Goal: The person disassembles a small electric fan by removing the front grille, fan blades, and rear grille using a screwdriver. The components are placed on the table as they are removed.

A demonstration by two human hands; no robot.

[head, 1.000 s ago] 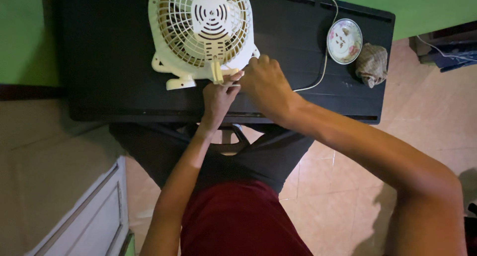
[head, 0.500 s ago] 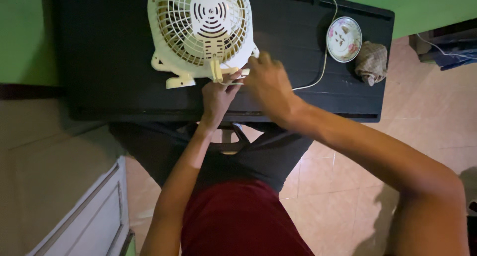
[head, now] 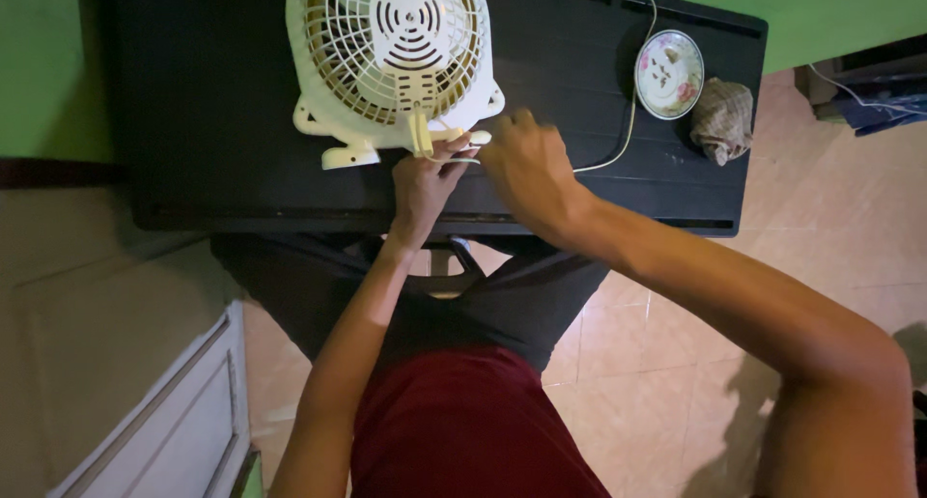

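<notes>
Head view: looks straight down on a black rectangular table [head: 241, 121] and the person's two bare arms.
Fan: a cream plastic table fan with a round wire-style grille [head: 391, 58] lies flat on the table's far middle, its base bracket pointing toward the person.
Left hand [head: 422, 191]: at the fan's base bracket, fingers pinched narrow on a small cream part there.
Right hand [head: 526, 174]: just beside the left, fingertips closed at the same spot; what it grips cannot be told.
Cord: a thin white cable [head: 632, 83] curves across the table's right side.
Right end: a small round floral saucer [head: 669, 75] beside a crumpled brownish cloth [head: 722, 121].
</notes>
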